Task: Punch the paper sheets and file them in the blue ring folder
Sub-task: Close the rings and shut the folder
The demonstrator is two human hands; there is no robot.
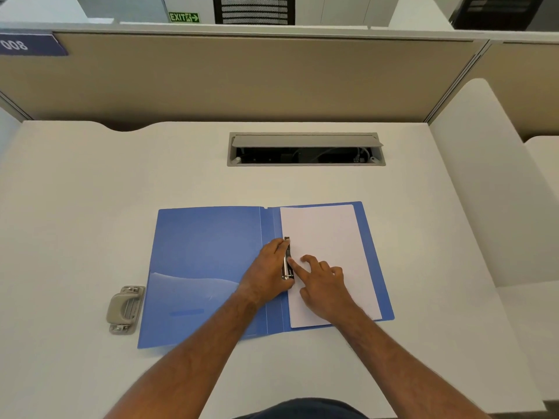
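The blue ring folder (205, 255) lies open flat on the white desk. White paper sheets (326, 234) rest on its right half. A metal ring clip (288, 261) runs along the sheets' left edge near the spine. My left hand (269, 273) curls around the clip from the left, with fingers on its upper part. My right hand (323, 285) lies on the sheets, its index finger pressing against the clip's right side. The beige hole punch (124, 309) sits on the desk to the left of the folder, apart from both hands.
An open cable hatch (305, 149) is sunk into the desk (90, 192) behind the folder. A beige partition wall (242, 77) stands at the desk's far edge and a white side panel (472, 182) rises on the right.
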